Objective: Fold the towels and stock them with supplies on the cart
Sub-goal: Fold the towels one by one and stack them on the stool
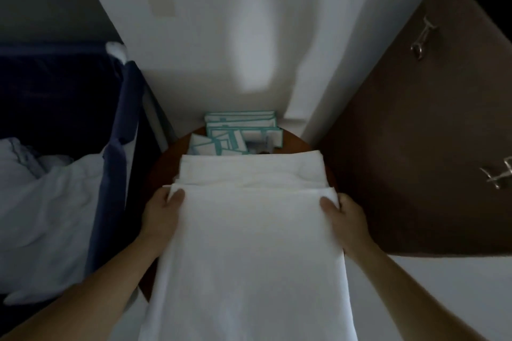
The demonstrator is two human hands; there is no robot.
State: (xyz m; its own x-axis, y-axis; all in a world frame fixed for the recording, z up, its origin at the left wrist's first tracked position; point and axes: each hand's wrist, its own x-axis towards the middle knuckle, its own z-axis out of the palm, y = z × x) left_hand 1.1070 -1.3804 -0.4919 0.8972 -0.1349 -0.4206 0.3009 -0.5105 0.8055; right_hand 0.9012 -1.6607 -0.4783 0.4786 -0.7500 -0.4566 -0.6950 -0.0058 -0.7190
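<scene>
Both hands, left (162,209) and right (345,210), pinch the far corners of a long white cotton towel (249,257) draped over the round brown wooden table (163,163), thumbs on top. Beyond it sit 1 folded white towel (252,169) and teal-edged supply packets (238,133). Uneven pulling could skew the fold, or nudge the packets.

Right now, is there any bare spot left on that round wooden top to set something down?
Hardly. The folded towels and teal-edged packets fill its middle; bare wood shows only as thin rim slivers, left by the blue laundry bag and right by the brown door.
</scene>
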